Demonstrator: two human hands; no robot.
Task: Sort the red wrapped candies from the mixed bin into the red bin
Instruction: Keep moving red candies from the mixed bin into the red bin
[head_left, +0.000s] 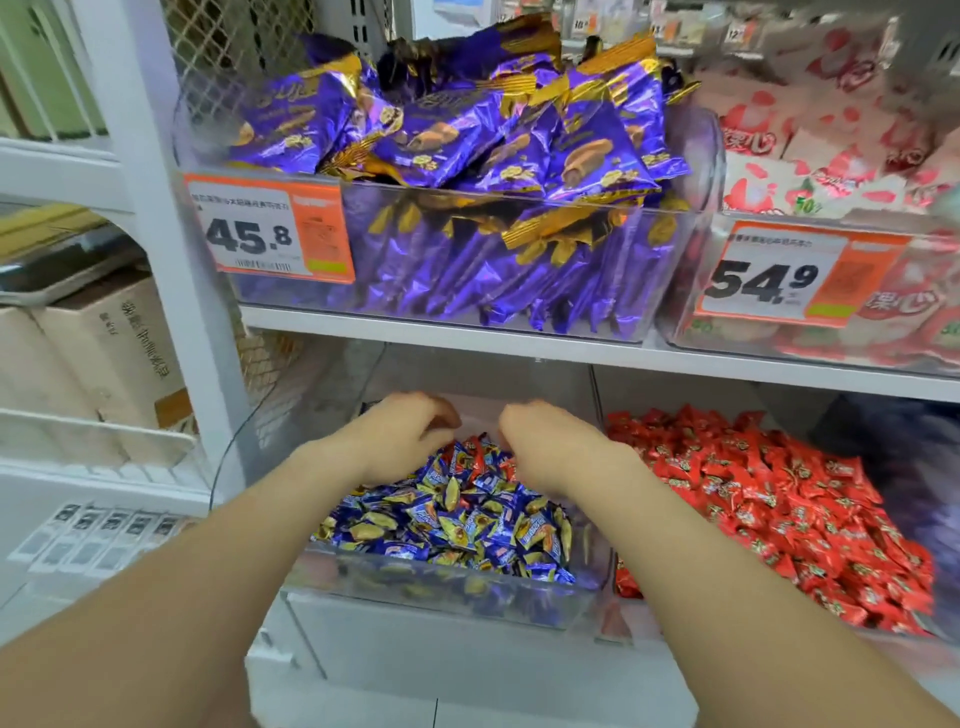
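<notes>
Lower centre of the frame: clear mixed bin (441, 590) heaped with blue-and-gold candies (457, 525), roofed closely by the white shelf (415, 327), so scant headroom toward the back. Open at the front, above a low clear wall. Just right, past a clear divider, the red bin (626, 610), piled with red wrapped candies (769, 509). Left hand (405, 439) and right hand (550, 449) side by side over the far end of the mixed bin, knuckles up, fingers curled downward; grip on anything: cannot tell. One red wrapped candy (474, 451) on the heap in the gap between both hands
</notes>
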